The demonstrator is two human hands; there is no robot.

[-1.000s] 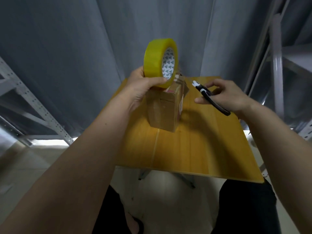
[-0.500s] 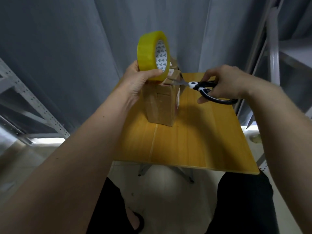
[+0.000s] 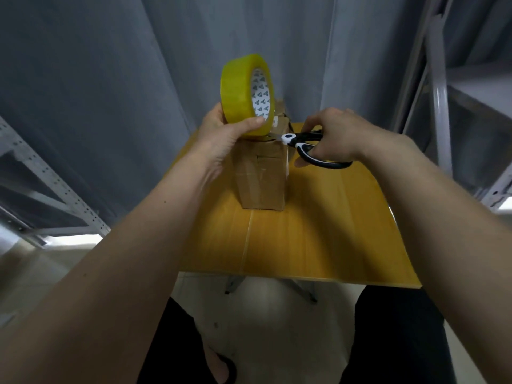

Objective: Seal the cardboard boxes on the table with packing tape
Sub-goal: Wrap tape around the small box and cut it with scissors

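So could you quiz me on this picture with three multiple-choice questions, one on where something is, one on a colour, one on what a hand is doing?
1. Where is the yellow roll of packing tape?
A. flat on the table
B. held above the brown cardboard box
C. on the floor

2. What colour are the scissors' handles?
A. red
B. black and white
C. green

3. What is the right hand doing?
A. resting open
B. pressing the box
C. gripping the scissors

Answers: 1 B, the left hand holds it upright over the box top. 2 B, black loops with white trim. 3 C, fingers curl through the handles.
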